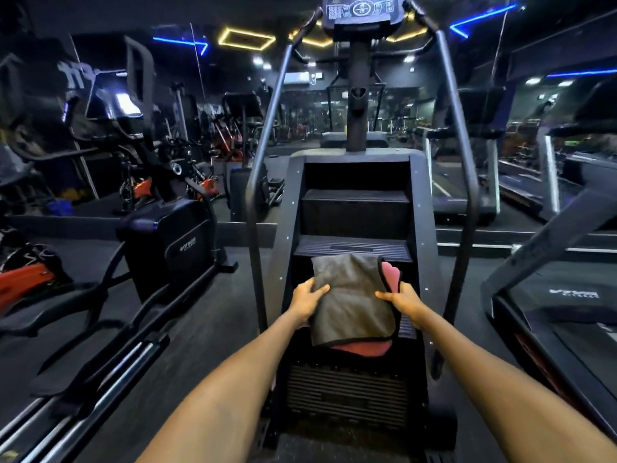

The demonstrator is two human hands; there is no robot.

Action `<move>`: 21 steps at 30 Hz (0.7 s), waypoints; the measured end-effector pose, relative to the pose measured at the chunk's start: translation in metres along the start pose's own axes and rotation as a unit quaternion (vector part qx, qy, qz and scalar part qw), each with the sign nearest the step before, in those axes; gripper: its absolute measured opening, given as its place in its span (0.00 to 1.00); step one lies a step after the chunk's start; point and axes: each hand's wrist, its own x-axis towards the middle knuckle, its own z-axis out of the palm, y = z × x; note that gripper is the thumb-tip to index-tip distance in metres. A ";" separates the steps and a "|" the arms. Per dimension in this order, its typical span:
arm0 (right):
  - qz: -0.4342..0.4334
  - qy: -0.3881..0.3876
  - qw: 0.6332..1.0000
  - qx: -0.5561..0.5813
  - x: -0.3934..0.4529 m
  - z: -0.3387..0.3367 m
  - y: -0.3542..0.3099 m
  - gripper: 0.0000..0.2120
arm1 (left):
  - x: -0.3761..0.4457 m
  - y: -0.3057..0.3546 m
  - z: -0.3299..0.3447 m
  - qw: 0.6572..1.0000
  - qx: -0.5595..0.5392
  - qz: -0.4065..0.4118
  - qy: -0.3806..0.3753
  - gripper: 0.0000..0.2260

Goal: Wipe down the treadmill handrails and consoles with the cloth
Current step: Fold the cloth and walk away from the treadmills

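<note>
Both forearms reach forward from the bottom edge of the head view. Left hand grips the left edge of the cloth, thumb curled over the grey face, other fingers hidden behind. Right hand pinches the right edge likewise, thumb on top.

Cloth: grey outer face, pink inner face showing at the top right corner and along the bottom fold. Held doubled over and spread between the two hands, in the air, in front of the lower steps of a stair-climber machine. It appears clear of the steps, though contact at its far edge cannot be ruled out.

Outward: left handrail and right handrail rise on either side to the console at the top edge. Treadmills stand to the right, an elliptical trainer to the left.

Judgement: step in hand is readying the cloth; no wiping contact yet. To do it well, fold to a flat pad that fits one palm, wrap it round a rail rather than dabbing one side, draw along the full run from the low end upward, then go lightly over the console buttons. Turn to a fresh face between surfaces.
</note>
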 end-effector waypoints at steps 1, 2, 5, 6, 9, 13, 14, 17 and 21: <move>-0.002 0.002 1.000 0.003 0.017 0.001 -0.002 0.20 | 0.020 -0.004 0.000 1.000 0.000 -0.002 0.003 0.14; -0.002 0.003 1.000 0.005 0.032 0.003 -0.004 0.19 | 0.037 -0.007 -0.001 1.000 -0.003 -0.001 0.005 0.14; 0.013 -0.003 1.000 0.004 0.082 0.013 0.000 0.18 | 0.087 -0.025 -0.003 1.000 -0.008 -0.016 0.010 0.13; 0.017 -0.005 1.000 0.000 0.097 0.016 0.004 0.18 | 0.102 -0.032 -0.004 1.000 -0.007 -0.019 0.010 0.13; 0.035 0.005 0.999 -0.001 0.143 0.023 0.015 0.17 | 0.149 -0.051 -0.004 0.999 -0.018 -0.034 -0.003 0.12; 0.049 0.023 0.999 0.000 0.203 0.035 0.028 0.17 | 0.218 -0.073 -0.006 0.999 -0.009 -0.036 -0.029 0.13; 0.051 0.030 0.998 -0.004 0.219 0.037 0.031 0.17 | 0.235 -0.077 -0.005 0.998 -0.013 -0.038 -0.039 0.13; 0.064 0.038 0.997 -0.001 0.262 0.045 0.038 0.17 | 0.281 -0.093 -0.005 0.997 -0.024 -0.056 -0.051 0.12; 0.084 0.054 0.995 -0.008 0.312 0.052 0.050 0.17 | 0.335 -0.115 -0.001 0.994 -0.024 -0.088 -0.062 0.13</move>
